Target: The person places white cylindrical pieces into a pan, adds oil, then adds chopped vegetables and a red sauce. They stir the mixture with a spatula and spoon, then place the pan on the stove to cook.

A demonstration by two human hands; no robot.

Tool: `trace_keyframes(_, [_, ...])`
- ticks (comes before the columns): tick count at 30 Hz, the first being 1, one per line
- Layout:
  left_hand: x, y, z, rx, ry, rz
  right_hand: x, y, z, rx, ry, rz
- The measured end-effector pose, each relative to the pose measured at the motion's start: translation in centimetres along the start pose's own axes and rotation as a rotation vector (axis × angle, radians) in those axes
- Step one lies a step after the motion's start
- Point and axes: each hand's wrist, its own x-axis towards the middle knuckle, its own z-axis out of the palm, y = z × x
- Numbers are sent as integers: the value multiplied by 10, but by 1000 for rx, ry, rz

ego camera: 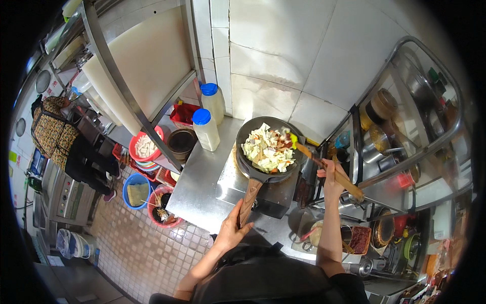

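Note:
My left hand [231, 230] grips the wood-patterned handle [250, 200] of a dark frying pan [243, 131]. The pan sits on a stove [281, 197] and holds chopped cabbage [265, 152] with bits of orange and brown food. My right hand [332, 177] is closed around the long wooden handle of a spatula [347, 184]. Its yellow-green head lies at the right side of the pan, over the food, with pale and reddish food on or beside it.
Two bottles with blue lids [205, 129] stand on the steel counter [193, 186] left of the pan. A metal rack with pots [379, 144] rises at right. Tubs [136, 192] rest low at left, where another person [60, 129] leans over a counter. White tiles [265, 57] back the stove.

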Motion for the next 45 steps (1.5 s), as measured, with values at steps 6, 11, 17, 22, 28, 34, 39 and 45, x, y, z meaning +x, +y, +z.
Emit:
trace_keyframes(6, [3,-3,0,22,-71,-42,-9,44,18,264,177,286])
trace_keyframes(11, [2,-4,0,-28,-56,-62,-51,-5,36,150,-351,227])
trace_keyframes(17, [-1,-8,2,-86,-20,-47,-81,-38,0,-338,-727,-415])
trace_keyframes(22, [1,-2,4,-120,-52,-69,-56,1,-7,-221,-390,-389])
trace_keyframes(28, [0,-3,1,-48,-31,-64,-56,-7,6,-275,-543,-523])
trace_keyframes(34, [1,-18,10,-158,-13,-59,-51,6,32,-273,-497,-473])
trace_keyframes(39, [1,-11,0,-159,-91,-58,-55,7,15,-266,-482,-471])
trace_keyframes(45, [5,-16,-15,-60,-276,-38,-61,-5,23,-336,-450,-470])
